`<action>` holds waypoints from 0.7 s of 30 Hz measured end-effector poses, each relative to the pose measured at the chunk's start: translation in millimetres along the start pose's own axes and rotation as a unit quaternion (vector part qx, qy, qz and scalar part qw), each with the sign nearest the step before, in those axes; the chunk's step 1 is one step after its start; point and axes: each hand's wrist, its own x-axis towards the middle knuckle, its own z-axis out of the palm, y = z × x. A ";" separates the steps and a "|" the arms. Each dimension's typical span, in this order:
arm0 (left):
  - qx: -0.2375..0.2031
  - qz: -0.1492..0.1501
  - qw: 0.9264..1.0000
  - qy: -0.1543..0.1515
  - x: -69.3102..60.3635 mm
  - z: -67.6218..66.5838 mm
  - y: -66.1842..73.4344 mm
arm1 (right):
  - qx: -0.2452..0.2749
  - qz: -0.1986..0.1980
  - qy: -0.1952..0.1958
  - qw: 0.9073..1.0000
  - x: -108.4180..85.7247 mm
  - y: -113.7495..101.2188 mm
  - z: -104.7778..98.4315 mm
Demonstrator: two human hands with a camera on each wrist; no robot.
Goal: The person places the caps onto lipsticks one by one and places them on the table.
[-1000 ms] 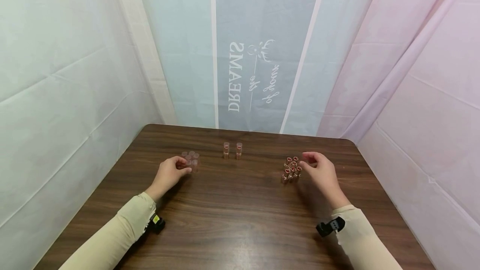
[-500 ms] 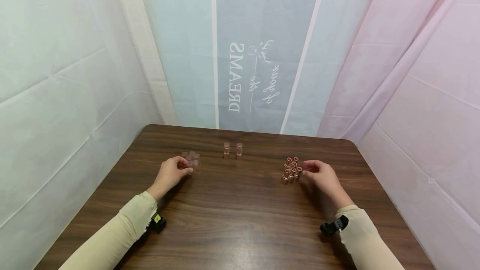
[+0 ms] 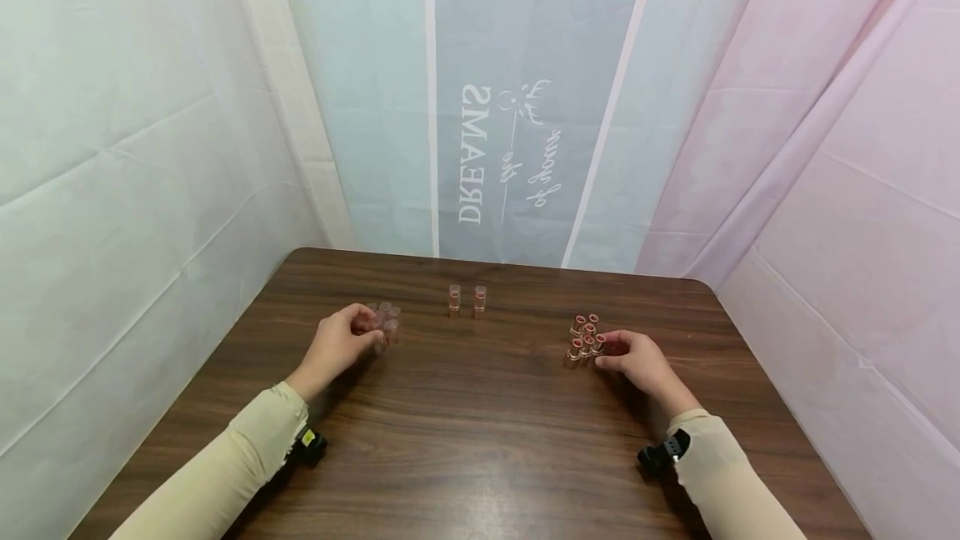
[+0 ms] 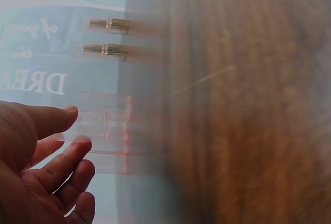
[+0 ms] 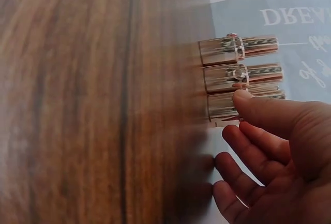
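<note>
A cluster of clear plastic caps [image 3: 392,325] stands at the table's left. My left hand [image 3: 337,348] is at its near left side, and in the left wrist view the thumb and fingers pinch one clear cap [image 4: 92,127]. On the right stand several rose-gold lipstick tubes [image 3: 576,348], uncapped, with reddish round openings. My right hand [image 3: 643,365] reaches them from the right. Its thumb [image 5: 245,100] lies against the nearest lipstick tube [image 5: 221,107], with fingers on the other side; their exact contact is partly hidden.
Two lipstick tubes with clear caps, a left one [image 3: 454,302] and a right one [image 3: 480,303], stand upright near the back of the brown wooden table [image 3: 480,423]. A printed cloth backdrop [image 3: 540,48] hangs behind, with pale cloth at both sides.
My right hand has come down and leftward, and its thumb and fingers now close about the nearest tube. The left hand has shifted slightly left with the clear cap.
</note>
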 end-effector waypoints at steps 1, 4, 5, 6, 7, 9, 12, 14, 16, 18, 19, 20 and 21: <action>0.001 0.006 1.000 0.003 0.4 -1.6 1.2 | -0.002 0.001 0.001 1.000 0.3 0.2 0.5; 0.001 0.012 1.000 0.009 1.9 -5.6 5.4 | -0.013 0.001 0.004 1.000 1.3 0.8 2.2; 0.001 0.012 1.000 0.010 2.4 -6.8 6.7 | -0.017 0.002 0.007 1.000 1.8 1.3 3.1; 0.002 0.011 1.000 0.011 2.9 -7.8 7.8 | -0.021 0.001 0.009 1.000 2.0 1.3 3.7; 0.001 0.010 1.000 0.011 3.3 -8.7 9.1 | -0.026 -0.002 0.010 1.000 2.3 1.4 4.2; -0.003 0.008 1.000 0.009 3.8 -10.4 12.3 | -0.035 -0.005 0.015 0.999 2.9 1.7 5.1; -0.006 0.012 1.000 0.005 4.9 -13.6 17.8 | -0.046 -0.010 0.021 0.999 3.0 1.3 5.8; -0.008 0.017 1.000 0.003 5.7 -16.2 22.5 | -0.052 -0.011 0.027 0.998 2.9 0.8 6.1; -0.009 0.022 1.000 0.002 6.7 -19.0 27.5 | -0.058 -0.012 0.030 0.998 2.4 0.4 6.2; -0.010 0.025 1.000 0.000 7.8 -21.8 32.9 | -0.063 -0.012 0.035 0.997 1.4 0.4 5.6; -0.010 0.026 1.000 0.000 8.5 -23.2 35.4 | -0.064 -0.012 0.039 0.997 0.7 0.4 5.1; -0.012 0.027 1.000 -0.001 9.2 -24.6 38.0 | -0.067 -0.013 0.043 0.997 -0.2 0.5 4.0; -0.013 0.029 1.000 -0.002 10.0 -26.0 40.5 | -0.070 -0.015 0.049 0.996 -1.0 0.6 2.7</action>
